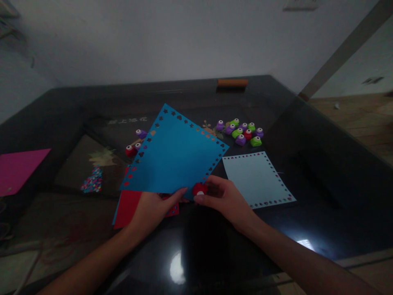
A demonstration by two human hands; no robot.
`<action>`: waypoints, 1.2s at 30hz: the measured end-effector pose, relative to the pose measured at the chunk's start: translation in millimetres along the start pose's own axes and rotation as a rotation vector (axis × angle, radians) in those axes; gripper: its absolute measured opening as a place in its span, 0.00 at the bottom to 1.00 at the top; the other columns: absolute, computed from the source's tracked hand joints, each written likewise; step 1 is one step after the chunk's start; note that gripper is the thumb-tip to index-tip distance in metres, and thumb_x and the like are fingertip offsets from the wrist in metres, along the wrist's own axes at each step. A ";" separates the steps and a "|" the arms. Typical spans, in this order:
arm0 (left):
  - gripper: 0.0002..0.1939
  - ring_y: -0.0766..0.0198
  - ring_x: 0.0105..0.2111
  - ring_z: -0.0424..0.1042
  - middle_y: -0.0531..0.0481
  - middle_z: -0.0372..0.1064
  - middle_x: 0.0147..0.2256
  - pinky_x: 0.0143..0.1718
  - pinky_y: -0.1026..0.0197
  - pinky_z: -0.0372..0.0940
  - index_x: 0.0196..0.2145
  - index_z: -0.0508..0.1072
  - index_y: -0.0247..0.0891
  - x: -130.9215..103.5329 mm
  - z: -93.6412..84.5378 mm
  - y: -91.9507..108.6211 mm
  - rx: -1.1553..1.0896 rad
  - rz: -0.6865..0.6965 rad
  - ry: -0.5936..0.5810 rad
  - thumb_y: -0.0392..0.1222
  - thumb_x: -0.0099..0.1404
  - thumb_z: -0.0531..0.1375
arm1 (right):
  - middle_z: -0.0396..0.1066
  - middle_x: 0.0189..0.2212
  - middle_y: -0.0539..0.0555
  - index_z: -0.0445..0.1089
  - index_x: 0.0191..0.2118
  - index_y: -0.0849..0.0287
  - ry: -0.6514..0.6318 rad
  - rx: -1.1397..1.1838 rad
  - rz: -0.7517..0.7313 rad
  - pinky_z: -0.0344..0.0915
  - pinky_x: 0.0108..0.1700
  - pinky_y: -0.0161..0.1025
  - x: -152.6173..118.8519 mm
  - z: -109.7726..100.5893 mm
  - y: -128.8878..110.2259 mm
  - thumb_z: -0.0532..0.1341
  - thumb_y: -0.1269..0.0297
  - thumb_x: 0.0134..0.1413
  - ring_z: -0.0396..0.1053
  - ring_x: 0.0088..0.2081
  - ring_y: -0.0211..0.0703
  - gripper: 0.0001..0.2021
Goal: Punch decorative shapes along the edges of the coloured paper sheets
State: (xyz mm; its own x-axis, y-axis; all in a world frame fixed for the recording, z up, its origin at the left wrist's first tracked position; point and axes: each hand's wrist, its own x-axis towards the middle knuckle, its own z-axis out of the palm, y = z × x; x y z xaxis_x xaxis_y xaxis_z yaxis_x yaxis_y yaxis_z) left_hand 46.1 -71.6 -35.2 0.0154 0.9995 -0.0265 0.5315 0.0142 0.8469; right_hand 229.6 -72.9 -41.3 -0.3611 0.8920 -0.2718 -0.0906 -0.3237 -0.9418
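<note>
My left hand grips a blue sheet of paper by its near edge, thumb on top and fingers hidden beneath. Small shapes such as flowers, stars and hearts are punched along its edges. My right hand is closed on a red craft punch at the sheet's near corner, thumb on its white button. Whether the button is pressed down I cannot tell. Under the blue sheet, a red sheet partly shows. To the right lies a pale sheet with punched borders.
Several purple, green and red punches stand behind the pale sheet. More punches sit left of the blue sheet. A pile of paper bits and a pink sheet lie left. A brown roll rests by the wall.
</note>
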 end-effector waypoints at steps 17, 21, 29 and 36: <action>0.11 0.50 0.37 0.75 0.49 0.75 0.23 0.47 0.50 0.65 0.27 0.74 0.42 0.1 -1.3 -2.4 0.082 0.021 0.001 0.51 0.52 0.60 | 0.74 0.33 0.51 0.72 0.36 0.57 0.011 0.010 0.003 0.65 0.42 0.42 0.2 0.1 0.2 0.69 0.60 0.40 0.71 0.35 0.41 0.14; 0.12 0.49 0.38 0.75 0.48 0.75 0.24 0.47 0.50 0.64 0.28 0.74 0.41 -0.1 -0.6 -3.4 0.078 0.018 -0.012 0.52 0.53 0.60 | 0.74 0.32 0.51 0.71 0.35 0.58 0.015 0.024 0.010 0.65 0.41 0.41 -0.3 0.5 -0.7 0.69 0.62 0.40 0.71 0.34 0.40 0.14; 0.13 0.49 0.39 0.74 0.47 0.76 0.27 0.45 0.51 0.65 0.30 0.74 0.40 0.2 -0.7 -3.6 0.091 0.026 -0.016 0.53 0.53 0.60 | 0.73 0.32 0.51 0.71 0.35 0.58 0.012 0.034 0.008 0.65 0.40 0.40 -0.7 0.2 -0.1 0.69 0.61 0.40 0.70 0.33 0.40 0.14; 0.14 0.50 0.37 0.75 0.47 0.77 0.29 0.46 0.49 0.65 0.32 0.73 0.40 -0.5 0.8 -5.8 0.074 0.027 -0.011 0.52 0.53 0.60 | 0.73 0.30 0.50 0.71 0.35 0.58 0.024 0.025 0.022 0.65 0.36 0.39 0.0 1.3 -1.9 0.69 0.62 0.40 0.70 0.32 0.39 0.13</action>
State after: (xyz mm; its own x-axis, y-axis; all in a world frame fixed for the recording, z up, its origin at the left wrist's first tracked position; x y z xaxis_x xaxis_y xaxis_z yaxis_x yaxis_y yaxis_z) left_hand 43.7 -72.3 -40.6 0.0391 0.9992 -0.0105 0.5922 -0.0147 0.8057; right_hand 228.6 -72.7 -39.3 -0.3409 0.8917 -0.2978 -0.1062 -0.3513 -0.9302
